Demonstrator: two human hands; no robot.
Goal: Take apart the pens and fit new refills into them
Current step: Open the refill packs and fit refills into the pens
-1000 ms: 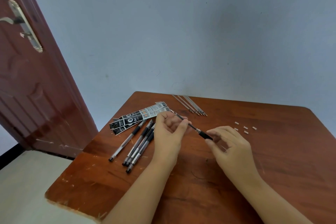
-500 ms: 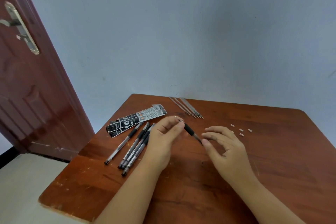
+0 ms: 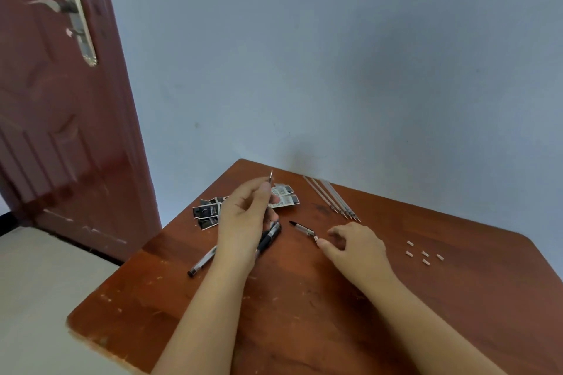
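My left hand [image 3: 243,222] pinches a thin refill [image 3: 270,176]; only its pale tip shows above my fingertips. My right hand [image 3: 356,248] pinches the near end of a short clear pen piece [image 3: 302,228] with a black point, held low over the wooden table [image 3: 304,313]. Several pens [image 3: 269,237] lie under and beside my left hand, and one pen [image 3: 202,262] sticks out to the left. A row of refills [image 3: 332,198] lies at the table's far edge.
Black-and-white refill wrappers [image 3: 210,212] lie behind my left hand. Several small white caps [image 3: 424,253] are scattered to the right of my right hand. A dark red door [image 3: 61,100] stands at the left, and a blue-grey wall lies behind the table.
The pen held between both hands has come apart. My left hand rose up and left with the thin refill. My right hand keeps the short clear piece.
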